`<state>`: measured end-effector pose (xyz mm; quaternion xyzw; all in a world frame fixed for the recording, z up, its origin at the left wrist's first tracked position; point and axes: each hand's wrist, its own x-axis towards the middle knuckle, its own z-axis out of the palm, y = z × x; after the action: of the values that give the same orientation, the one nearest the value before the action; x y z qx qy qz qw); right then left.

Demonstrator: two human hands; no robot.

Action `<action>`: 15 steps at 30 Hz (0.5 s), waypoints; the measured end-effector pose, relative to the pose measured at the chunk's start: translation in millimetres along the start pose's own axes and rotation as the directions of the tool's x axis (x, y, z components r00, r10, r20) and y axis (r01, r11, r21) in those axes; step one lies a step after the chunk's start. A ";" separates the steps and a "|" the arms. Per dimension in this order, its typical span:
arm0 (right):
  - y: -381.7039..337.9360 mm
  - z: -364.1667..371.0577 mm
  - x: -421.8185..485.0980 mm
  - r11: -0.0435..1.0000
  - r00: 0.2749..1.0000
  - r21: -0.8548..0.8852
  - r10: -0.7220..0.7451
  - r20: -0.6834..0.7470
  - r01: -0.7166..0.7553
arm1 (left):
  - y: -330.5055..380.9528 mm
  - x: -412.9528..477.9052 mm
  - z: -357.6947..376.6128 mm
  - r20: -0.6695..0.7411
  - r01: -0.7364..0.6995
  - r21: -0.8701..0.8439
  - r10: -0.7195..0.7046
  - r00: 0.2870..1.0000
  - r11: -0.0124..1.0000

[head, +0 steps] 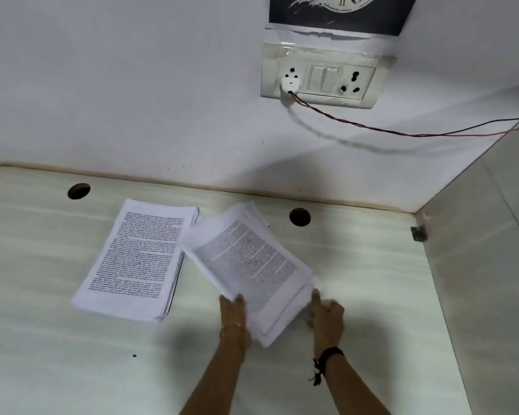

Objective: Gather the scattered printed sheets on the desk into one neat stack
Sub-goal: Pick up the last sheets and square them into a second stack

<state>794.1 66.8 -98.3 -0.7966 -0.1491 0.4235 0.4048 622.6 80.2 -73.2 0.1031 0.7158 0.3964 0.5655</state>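
Two piles of printed sheets lie on the pale desk (42, 295). The left pile (135, 259) rests flat and fairly even, text side up. The right bundle (252, 265) is turned at an angle, its sheets fanned and uneven, its far corner near the left pile's top right corner. My left hand (234, 313) grips the bundle's near left edge, thumb on top. My right hand (327, 319) holds its near right corner, fingers curled at the edge. The bundle's near end hides part of both hands.
Two round cable holes (78, 191) (299, 217) sit in the desk near the wall. A switch and socket plate (321, 74) hangs on the wall, with a red and black wire (402, 133) running right. A side panel (486, 265) closes the desk on the right.
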 end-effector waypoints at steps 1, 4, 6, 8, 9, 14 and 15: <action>4.4 -0.5 -2.2 0.998 0.995 0.047 0.032 0.093 -0.037 | -7.9 -7.6 12.6 0.058 0.017 -0.056 -0.013 0.998 0.998; 10.5 -9.5 4.8 0.999 0.971 0.038 -0.006 0.240 -0.004 | -25.8 -35.5 34.9 0.312 0.206 -0.137 -0.155 0.937 0.969; 2.3 -26.4 19.1 0.995 0.957 -0.050 -0.068 0.283 0.086 | -28.4 -30.0 24.4 0.309 0.189 -0.114 -0.145 0.940 0.975; -7.0 -50.2 38.2 0.980 0.927 -0.140 -0.083 0.366 0.143 | -17.9 -12.8 2.8 0.144 0.078 -0.177 -0.053 0.988 0.981; -9.5 -61.6 48.5 0.974 0.912 -0.167 -0.073 0.403 0.152 | -9.1 -0.7 -11.8 0.033 0.007 -0.197 -0.001 0.999 0.980; -7.1 -82.2 64.2 0.968 0.938 -0.223 -0.028 0.346 0.111 | 42.7 44.3 -53.6 0.101 -0.150 0.151 0.136 0.986 0.977; -5.6 -78.2 59.3 0.968 0.966 -0.230 -0.041 0.253 0.101 | 47.3 47.1 -49.7 0.183 -0.158 0.266 0.111 0.977 0.951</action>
<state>892.2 64.2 -102.3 -0.7751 -0.2772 0.4831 0.2983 548.0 117.3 -72.9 0.2630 0.7064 0.3193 0.5743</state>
